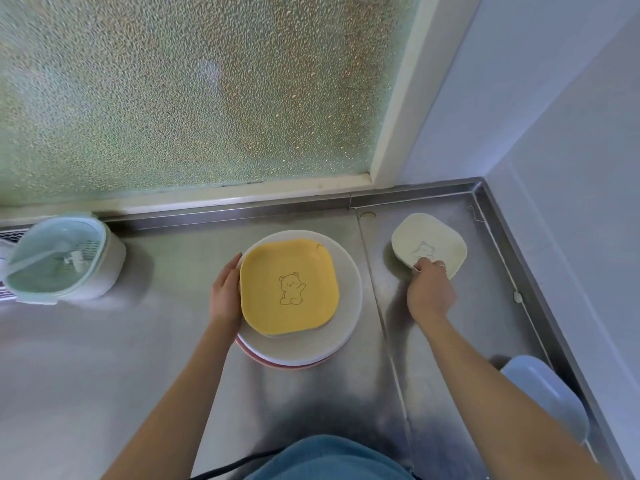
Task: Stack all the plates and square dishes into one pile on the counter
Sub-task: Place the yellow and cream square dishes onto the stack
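Gripping the near rim of the cream square dish [429, 242], the right hand [430, 292] pinches it with curled fingers, right of the pile [299, 296]. Lift level, clear the pile's rim, and centre it on the yellow square dish [289, 285]. The left hand [227, 292], fingers straight, presses the pile's left edge, forearm extended over the counter [104, 341].

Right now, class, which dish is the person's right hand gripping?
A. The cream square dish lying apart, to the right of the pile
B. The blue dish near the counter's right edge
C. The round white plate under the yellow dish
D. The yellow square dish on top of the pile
A: the right hand pinches the near rim of the cream square dish, while the left hand rests against the pile beside the yellow square dish.
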The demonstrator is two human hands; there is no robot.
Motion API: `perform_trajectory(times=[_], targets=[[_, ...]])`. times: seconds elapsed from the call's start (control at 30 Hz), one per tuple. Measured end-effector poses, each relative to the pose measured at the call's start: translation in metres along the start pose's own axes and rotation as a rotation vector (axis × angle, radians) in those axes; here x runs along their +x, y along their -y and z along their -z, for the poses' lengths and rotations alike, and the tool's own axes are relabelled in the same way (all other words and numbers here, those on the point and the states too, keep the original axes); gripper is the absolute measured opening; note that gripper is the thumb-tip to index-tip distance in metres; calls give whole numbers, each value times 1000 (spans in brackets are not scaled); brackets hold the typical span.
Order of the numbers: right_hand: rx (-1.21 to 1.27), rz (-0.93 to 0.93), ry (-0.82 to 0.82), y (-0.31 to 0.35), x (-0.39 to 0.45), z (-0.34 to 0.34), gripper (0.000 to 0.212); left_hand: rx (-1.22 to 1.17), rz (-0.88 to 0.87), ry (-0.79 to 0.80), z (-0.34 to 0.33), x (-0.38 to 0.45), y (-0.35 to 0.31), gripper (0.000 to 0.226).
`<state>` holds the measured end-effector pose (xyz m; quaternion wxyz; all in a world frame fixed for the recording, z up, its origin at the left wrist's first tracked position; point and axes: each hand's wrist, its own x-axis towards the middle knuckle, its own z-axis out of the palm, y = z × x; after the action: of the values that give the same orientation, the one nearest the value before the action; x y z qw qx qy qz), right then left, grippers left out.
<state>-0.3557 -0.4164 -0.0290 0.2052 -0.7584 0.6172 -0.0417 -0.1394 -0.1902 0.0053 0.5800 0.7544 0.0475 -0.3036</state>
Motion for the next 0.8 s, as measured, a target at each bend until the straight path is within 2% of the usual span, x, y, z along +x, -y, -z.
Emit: perform_trajectory(times=[0.17, 0.37, 0.47, 0.57, 0.67, 0.8], targets=[[98, 171, -221, 23, -27, 12, 19, 14, -30, 41, 2, -10, 0, 50], [280, 527, -266, 71, -80, 23, 11, 74, -20, 65, 10, -14, 5, 69], [335, 699, -292, 89, -111, 25, 9, 54, -42, 63, 9, -23, -8, 53], [309, 834, -282, 96, -133, 21, 12, 49, -97, 90, 9, -26, -15, 47], [260, 889, -215, 89, -145, 11, 8, 46, -119, 89, 8, -29, -23, 34], [233, 824, -138, 77, -155, 8, 10, 148, -150, 124, 7, -29, -22, 36]])
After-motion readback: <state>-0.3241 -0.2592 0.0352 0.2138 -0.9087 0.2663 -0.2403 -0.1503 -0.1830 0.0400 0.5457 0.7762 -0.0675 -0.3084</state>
